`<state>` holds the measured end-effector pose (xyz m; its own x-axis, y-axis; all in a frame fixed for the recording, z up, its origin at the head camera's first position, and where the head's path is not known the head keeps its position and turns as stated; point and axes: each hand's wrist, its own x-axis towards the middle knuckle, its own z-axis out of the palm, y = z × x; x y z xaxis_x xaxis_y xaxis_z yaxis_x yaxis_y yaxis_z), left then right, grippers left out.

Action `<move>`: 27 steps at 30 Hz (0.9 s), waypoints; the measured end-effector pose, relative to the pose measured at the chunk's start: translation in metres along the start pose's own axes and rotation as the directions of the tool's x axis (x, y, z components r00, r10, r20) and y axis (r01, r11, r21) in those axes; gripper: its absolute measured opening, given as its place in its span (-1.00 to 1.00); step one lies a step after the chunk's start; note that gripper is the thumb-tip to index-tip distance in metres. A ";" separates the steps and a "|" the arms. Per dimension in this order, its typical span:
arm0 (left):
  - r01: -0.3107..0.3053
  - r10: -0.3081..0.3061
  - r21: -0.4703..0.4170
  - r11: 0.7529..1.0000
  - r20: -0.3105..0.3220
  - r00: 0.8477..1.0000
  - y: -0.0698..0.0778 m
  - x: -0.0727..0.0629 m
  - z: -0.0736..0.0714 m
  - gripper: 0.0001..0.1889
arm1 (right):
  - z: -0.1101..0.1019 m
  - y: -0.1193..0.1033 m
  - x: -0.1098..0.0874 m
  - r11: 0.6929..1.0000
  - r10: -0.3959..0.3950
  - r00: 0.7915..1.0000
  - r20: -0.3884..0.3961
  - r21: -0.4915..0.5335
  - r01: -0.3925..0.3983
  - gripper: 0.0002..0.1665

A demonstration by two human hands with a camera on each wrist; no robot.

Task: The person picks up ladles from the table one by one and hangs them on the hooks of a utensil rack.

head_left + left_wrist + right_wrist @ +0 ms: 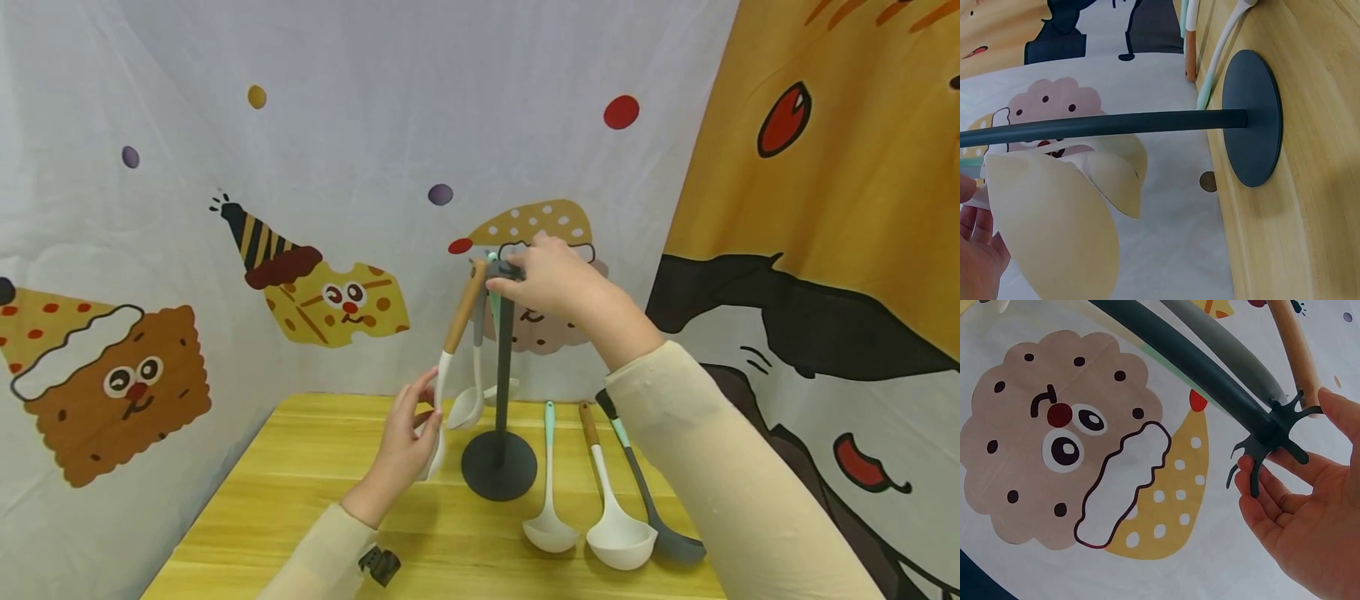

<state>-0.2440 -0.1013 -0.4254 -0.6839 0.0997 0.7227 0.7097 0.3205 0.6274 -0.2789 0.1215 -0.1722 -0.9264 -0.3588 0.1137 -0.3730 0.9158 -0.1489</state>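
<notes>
In the head view my left hand holds the white shaft of a ladle with a wood-coloured handle. The ladle's end leans against the top of a dark utensil stand. Its pale bowl looms large in the left wrist view, beside the pole. My right hand grips the stand's hooked top, its fingers curled under the hooks. The thumb lies near the wooden handle end. Whether that handle is on a hook, I cannot tell. A grey-handled ladle hangs behind, with a mint handle beside it.
On the wooden table, right of the stand's round base, lie a mint-handled ladle, a wooden-handled ladle and a dark grey ladle. A printed cloth hangs behind the table.
</notes>
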 end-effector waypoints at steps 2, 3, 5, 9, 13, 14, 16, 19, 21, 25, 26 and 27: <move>0.000 0.000 -0.005 1.000 0.005 1.000 0.000 0.000 0.001 -0.39 | 0.000 0.000 0.000 1.000 -0.001 1.000 0.001 -0.003 0.001 -0.18; 0.003 -0.003 -0.008 1.000 0.007 1.000 0.000 0.000 0.002 -0.39 | 0.000 0.000 0.000 1.000 -0.002 1.000 0.002 -0.005 0.002 -0.18; 0.012 -0.012 -0.014 1.000 0.014 1.000 0.000 0.000 0.003 -0.38 | -0.001 0.000 0.000 1.000 -0.004 1.000 0.001 -0.005 0.004 -0.18; 0.025 -0.025 -0.026 0.999 0.023 0.999 0.001 0.000 0.005 -0.37 | -0.001 0.001 0.000 1.000 -0.005 1.000 0.000 -0.002 0.005 -0.18; 0.026 -0.025 -0.029 0.999 0.024 0.999 0.001 0.000 0.007 -0.36 | -0.001 0.002 0.001 1.000 -0.008 1.000 0.001 0.001 0.008 -0.18; 0.024 -0.023 -0.029 0.999 0.023 0.999 0.001 0.000 0.008 -0.36 | -0.001 0.002 0.001 1.000 -0.009 1.000 0.000 0.000 0.009 -0.18; 0.021 -0.021 -0.028 0.999 0.023 1.000 0.001 0.000 0.009 -0.35 | -0.001 0.002 0.001 1.000 -0.010 1.000 -0.001 0.002 0.010 -0.18; 0.030 -0.029 -0.032 0.999 0.032 0.999 0.002 0.001 0.012 -0.34 | -0.001 0.002 0.001 1.000 -0.009 1.000 -0.005 0.006 0.009 -0.18; 0.042 -0.041 -0.032 0.999 0.044 0.998 0.003 0.001 0.015 -0.33 | -0.001 0.002 0.001 1.000 -0.007 1.000 -0.007 0.009 0.007 -0.18; 0.070 -0.067 -0.033 0.997 0.067 0.995 0.005 0.001 0.020 -0.31 | 0.000 0.003 0.001 1.000 -0.006 1.000 -0.011 0.011 0.006 -0.18; 0.078 -0.076 -0.035 0.996 0.072 0.994 0.005 0.001 0.021 -0.30 | 0.000 0.003 0.001 1.000 -0.006 1.000 -0.011 0.010 0.006 -0.18; 0.083 -0.080 -0.035 0.996 0.077 0.994 0.005 0.001 0.023 -0.30 | 0.000 0.003 0.000 1.000 -0.006 1.000 -0.012 0.010 0.006 -0.18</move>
<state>-0.2455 -0.0780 -0.4282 -0.7496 0.1461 0.6456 0.6559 0.2943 0.6951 -0.2803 0.1237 -0.1727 -0.9237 -0.3619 0.1260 -0.3788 0.9119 -0.1580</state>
